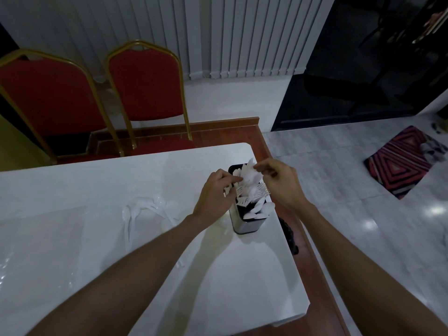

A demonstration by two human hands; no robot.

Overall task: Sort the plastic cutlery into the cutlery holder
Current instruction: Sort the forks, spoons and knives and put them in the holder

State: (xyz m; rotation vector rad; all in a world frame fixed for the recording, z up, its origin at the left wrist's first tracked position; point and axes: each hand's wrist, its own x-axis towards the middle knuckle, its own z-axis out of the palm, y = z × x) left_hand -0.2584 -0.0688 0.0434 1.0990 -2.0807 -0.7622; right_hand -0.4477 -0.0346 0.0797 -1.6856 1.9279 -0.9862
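Near the right edge of the white surface (72,185) stands the metal cutlery holder (244,226), packed with white plastic cutlery (249,186). Both hands meet over its top. The left hand (215,192) curls its fingers (229,179) onto pieces from the left side. The right hand (278,183) pinches upright tips between thumb and forefinger. Loose spoons (145,209) lie on the surface, well to the left of the holder.
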